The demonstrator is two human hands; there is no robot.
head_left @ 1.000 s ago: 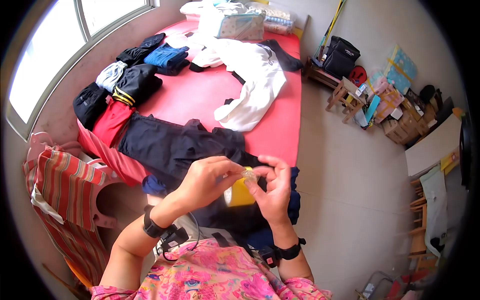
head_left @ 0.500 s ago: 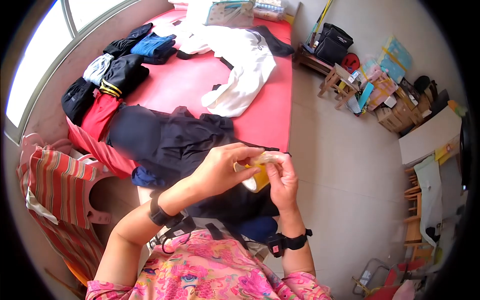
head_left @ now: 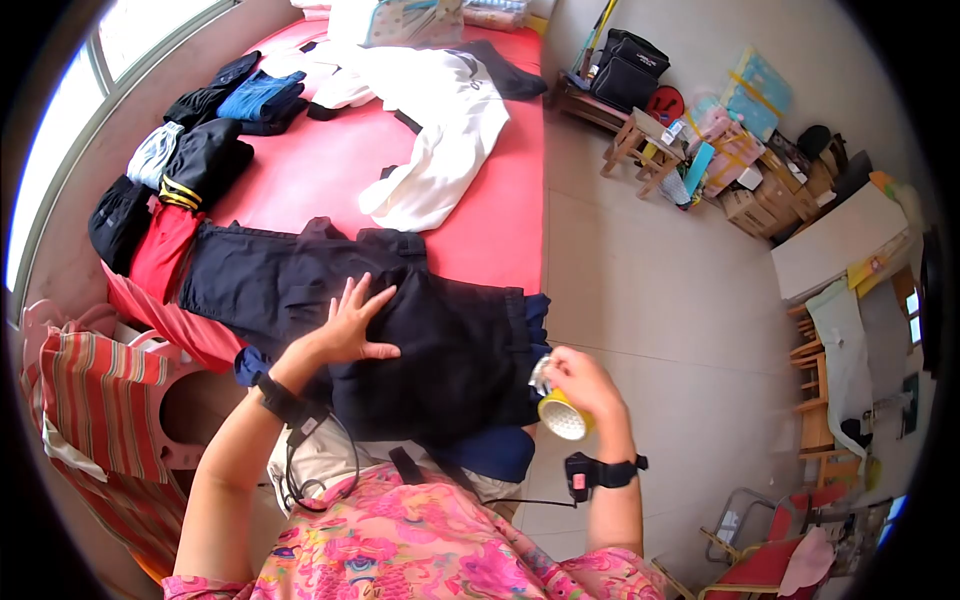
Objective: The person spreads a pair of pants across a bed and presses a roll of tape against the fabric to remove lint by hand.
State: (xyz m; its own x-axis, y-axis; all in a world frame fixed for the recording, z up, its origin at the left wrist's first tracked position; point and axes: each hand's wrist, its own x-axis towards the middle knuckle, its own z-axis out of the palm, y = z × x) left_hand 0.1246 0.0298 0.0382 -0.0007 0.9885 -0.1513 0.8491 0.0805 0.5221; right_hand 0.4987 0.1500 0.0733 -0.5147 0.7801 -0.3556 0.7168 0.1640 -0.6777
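My left hand [head_left: 348,328] lies flat with fingers spread on a pair of black trousers [head_left: 440,350], laid out across the near end of the bed. At the right, just past the trousers' waistband, my right hand [head_left: 586,382] is closed on a yellow roll of tape [head_left: 565,418] with a hollow white core. A crinkled, whitish strip shows beside its fingers. Dark blue cloth [head_left: 485,455] shows under the trousers at the near side.
A white long-sleeved top [head_left: 440,150] lies on the pink bed sheet [head_left: 515,215]. Folded jeans [head_left: 260,95], black clothes and red cloth [head_left: 165,235] line the window side. A striped cloth [head_left: 100,385] hangs over a pink chair at left. Boxes [head_left: 760,205] stand by the far wall.
My hands were together around the tape roll and have parted. The left has come down flat on the trousers; the right has lowered with the roll. The view has shifted slightly.
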